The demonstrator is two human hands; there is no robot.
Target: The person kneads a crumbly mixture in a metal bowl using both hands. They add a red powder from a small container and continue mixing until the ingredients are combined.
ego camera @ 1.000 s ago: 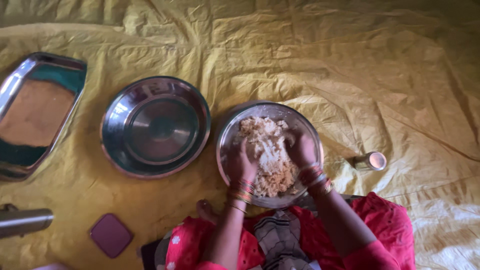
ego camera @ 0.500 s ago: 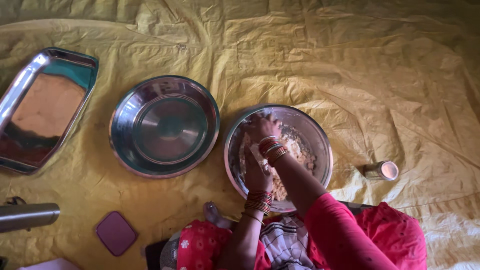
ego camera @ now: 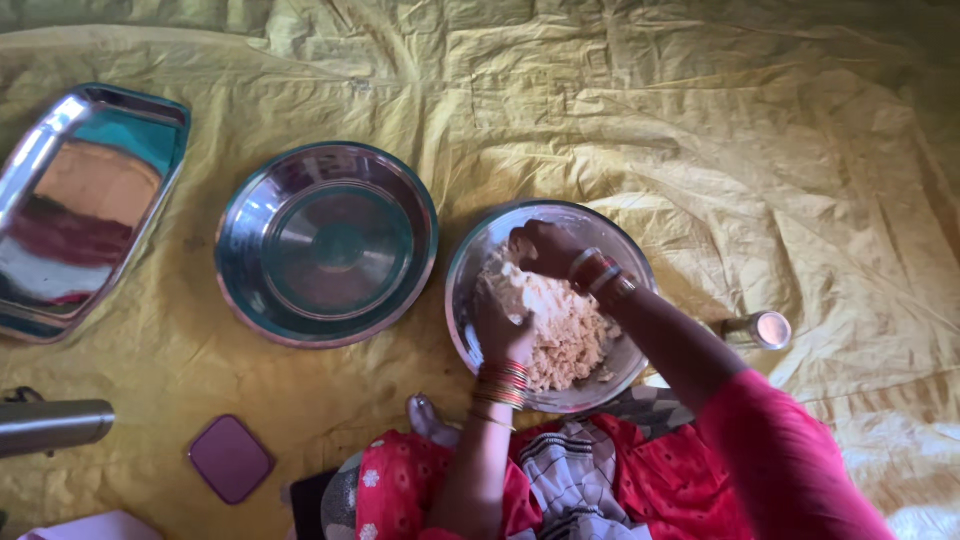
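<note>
A round steel bowl (ego camera: 470, 262) sits on the yellow sheet in front of me and holds a pale, crumbly mass of dough (ego camera: 565, 335). My left hand (ego camera: 500, 328) presses into the dough at the bowl's left side, bangles on its wrist. My right hand (ego camera: 540, 248) reaches across to the far left part of the bowl and clutches a lump of the dough, bangles on that wrist too. My right arm lies over the bowl's right half and hides it.
An empty round steel pan (ego camera: 327, 243) lies left of the bowl. A rectangular steel tray (ego camera: 85, 205) is at the far left. A small steel cup (ego camera: 760, 329) lies right of the bowl. A steel flask (ego camera: 50, 426) and maroon square lid (ego camera: 230, 459) lie bottom left.
My right hand has moved from the bowl's right side across to its far left over the dough. My left hand stays in the dough. The view has shifted slightly.
</note>
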